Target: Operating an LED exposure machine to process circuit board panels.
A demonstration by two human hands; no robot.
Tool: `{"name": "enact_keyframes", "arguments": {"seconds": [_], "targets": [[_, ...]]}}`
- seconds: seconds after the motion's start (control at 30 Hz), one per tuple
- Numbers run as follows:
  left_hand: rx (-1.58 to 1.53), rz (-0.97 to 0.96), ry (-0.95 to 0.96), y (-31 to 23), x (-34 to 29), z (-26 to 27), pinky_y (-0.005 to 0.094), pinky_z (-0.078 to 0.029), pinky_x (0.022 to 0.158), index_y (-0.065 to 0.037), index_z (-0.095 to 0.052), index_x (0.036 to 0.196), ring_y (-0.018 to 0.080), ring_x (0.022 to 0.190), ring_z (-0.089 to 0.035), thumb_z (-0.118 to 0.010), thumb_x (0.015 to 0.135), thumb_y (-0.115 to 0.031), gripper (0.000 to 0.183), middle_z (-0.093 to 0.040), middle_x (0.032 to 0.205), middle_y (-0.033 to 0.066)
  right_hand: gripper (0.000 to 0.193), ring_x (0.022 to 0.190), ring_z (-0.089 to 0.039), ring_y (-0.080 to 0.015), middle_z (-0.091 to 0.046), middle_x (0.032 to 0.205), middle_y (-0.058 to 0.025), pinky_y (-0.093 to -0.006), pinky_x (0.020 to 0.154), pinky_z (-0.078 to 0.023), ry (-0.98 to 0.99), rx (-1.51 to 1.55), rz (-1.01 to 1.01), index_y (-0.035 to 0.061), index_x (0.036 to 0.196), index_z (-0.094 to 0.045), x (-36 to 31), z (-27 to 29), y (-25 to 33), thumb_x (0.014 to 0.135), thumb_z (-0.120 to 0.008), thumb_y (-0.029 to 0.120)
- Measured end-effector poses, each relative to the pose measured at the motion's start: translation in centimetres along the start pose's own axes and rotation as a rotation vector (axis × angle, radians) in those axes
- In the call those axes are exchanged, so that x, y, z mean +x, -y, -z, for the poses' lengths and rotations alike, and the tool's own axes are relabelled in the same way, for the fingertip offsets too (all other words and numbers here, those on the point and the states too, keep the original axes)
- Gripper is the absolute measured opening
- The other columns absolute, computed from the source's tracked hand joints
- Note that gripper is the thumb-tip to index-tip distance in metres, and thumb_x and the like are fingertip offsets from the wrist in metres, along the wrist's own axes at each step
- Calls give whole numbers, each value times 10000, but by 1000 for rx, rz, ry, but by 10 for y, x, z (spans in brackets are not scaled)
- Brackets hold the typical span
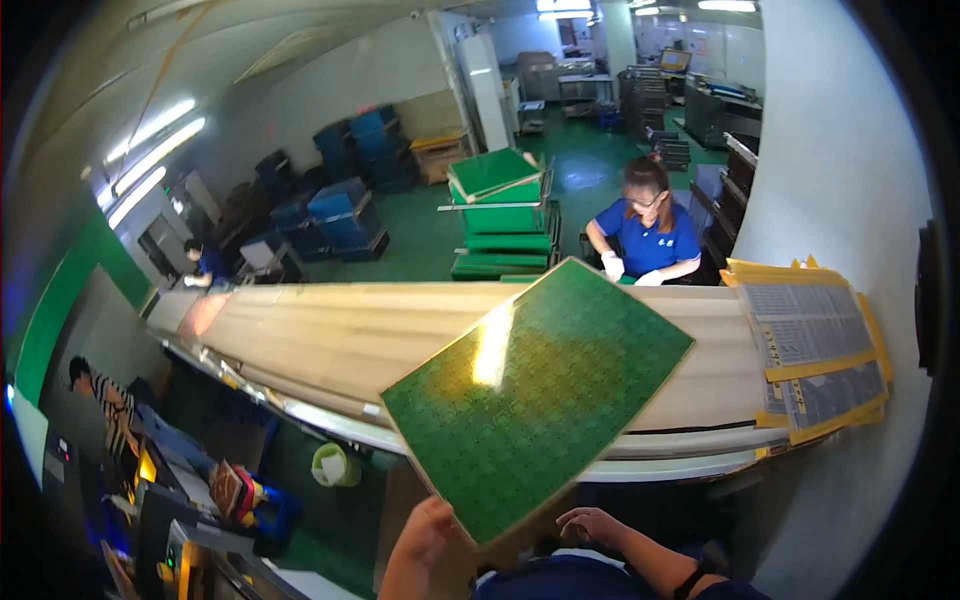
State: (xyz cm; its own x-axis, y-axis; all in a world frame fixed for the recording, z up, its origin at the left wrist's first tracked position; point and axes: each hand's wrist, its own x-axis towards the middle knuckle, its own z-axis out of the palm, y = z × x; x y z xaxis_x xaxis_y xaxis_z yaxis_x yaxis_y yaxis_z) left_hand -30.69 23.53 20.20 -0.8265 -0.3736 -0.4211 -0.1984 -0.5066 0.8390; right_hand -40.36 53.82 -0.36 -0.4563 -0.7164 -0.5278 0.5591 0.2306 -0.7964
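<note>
A large green circuit board panel [540,400] is tilted up in front of me, with a pale border and a fine repeating pattern. Bright lamp glare lies on its upper left part. My left hand [428,528] grips the panel near its lower left corner. Just off the lower right edge is my right hand [592,524], its fingers apart and holding nothing. Behind the panel runs a long, pale conveyor-like table [330,325], which the panel partly covers.
Clear sheets with yellow tape [815,345] lie at the table's right end. A co-worker in blue [652,230] works across the table. Stacked green panels [500,205] stand behind it. A pale green bin [335,466] is on the floor at left. A white wall [840,150] rises at right.
</note>
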Motion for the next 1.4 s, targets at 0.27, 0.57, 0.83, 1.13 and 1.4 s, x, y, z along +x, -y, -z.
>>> {"name": "enact_keyframes", "arguments": {"seconds": [0.27, 0.57, 0.83, 1.13, 1.4], "targets": [[-164, -224, -228, -10, 0, 45, 396, -560, 861, 30, -586, 1246, 242, 970, -675, -666, 898, -133, 392, -675, 1143, 130, 273, 908, -662, -168, -712, 955, -83, -324, 866, -529, 399, -665, 292, 9, 1035, -708, 72, -74, 11, 958, -466, 109], [-493, -537, -929, 128, -246, 205, 408, -572, 834, -3, -591, 1215, 243, 953, -687, -671, 910, -186, 365, -694, 1081, 112, 445, 621, -402, -96, -456, 650, 41, -303, 584, -350, 702, -608, -307, 67, 715, -512, 82, -147, 12, 1040, -468, 367], [-1209, -981, -1526, 316, -354, 210, 392, -556, 849, -21, -600, 1067, 227, 893, -660, -652, 940, -62, 143, -659, 1011, 97, 439, 497, -427, -90, -482, 585, 20, -280, 479, -337, 873, -844, -377, 100, 670, -537, 119, -229, -3, 1021, -520, 362], [-1557, -1432, -2011, 437, -415, 278, 324, -581, 798, -58, -527, 989, 185, 769, -631, -634, 978, -149, 141, -578, 839, 38, 416, 517, -405, -84, -437, 578, 37, -292, 481, -316, 1214, -1162, -282, 96, 646, -496, 115, -416, -41, 1003, -540, 305], [-1739, -1115, -1605, 444, -450, 253, 407, -594, 778, 27, -533, 1155, 274, 836, -686, -513, 1033, -368, 414, -685, 1021, 144, 273, 533, -433, -121, -443, 549, -10, -314, 529, -395, 1611, -1389, 540, 48, 728, -602, 21, -652, -62, 916, -622, 244]]}}
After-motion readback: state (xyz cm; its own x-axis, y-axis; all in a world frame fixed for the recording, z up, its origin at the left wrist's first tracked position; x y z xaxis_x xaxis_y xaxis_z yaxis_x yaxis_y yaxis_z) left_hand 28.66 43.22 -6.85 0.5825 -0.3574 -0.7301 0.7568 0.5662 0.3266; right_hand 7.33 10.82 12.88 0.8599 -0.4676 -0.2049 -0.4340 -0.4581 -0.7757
